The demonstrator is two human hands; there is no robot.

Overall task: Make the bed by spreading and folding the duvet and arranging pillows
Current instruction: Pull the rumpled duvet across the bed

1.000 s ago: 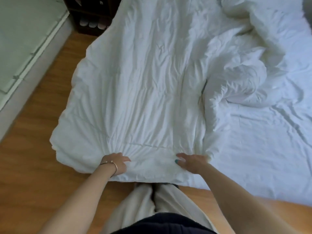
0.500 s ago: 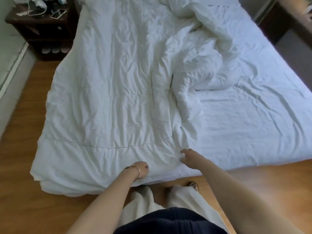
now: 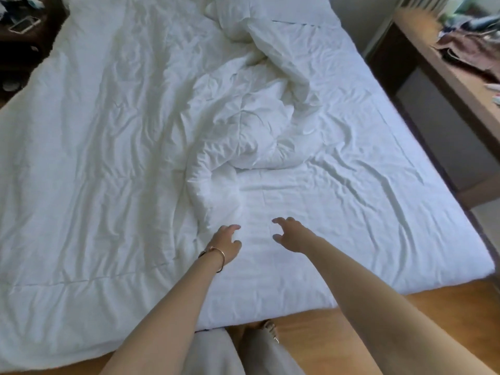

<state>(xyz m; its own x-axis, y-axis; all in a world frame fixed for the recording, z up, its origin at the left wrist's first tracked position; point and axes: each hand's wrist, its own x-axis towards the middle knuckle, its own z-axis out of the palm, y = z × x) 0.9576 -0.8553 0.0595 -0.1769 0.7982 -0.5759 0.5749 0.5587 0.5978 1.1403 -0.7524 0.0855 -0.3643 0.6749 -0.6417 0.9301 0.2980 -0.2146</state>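
Observation:
A white duvet (image 3: pixel 89 163) lies spread over the left half of the bed and hangs over the foot edge. Its right part is bunched in a crumpled heap (image 3: pixel 251 123) in the middle of the bed. The bare white sheet (image 3: pixel 359 190) shows on the right half. My left hand (image 3: pixel 226 243), with a bracelet on the wrist, reaches over the sheet beside the duvet's folded edge, fingers relaxed and empty. My right hand (image 3: pixel 290 234) hovers just right of it, fingers spread and curved, holding nothing. A white pillow (image 3: pixel 270 9) lies at the head of the bed.
A dark nightstand (image 3: pixel 27 31) with a phone stands at the far left. A wooden desk (image 3: pixel 446 69) with clutter runs along the right side of the bed. Wooden floor (image 3: pixel 324 334) lies at the foot, where my legs stand.
Both hands let go of the duvet's foot edge and moved right and forward over the bare sheet. My view shifted right, bringing the desk in.

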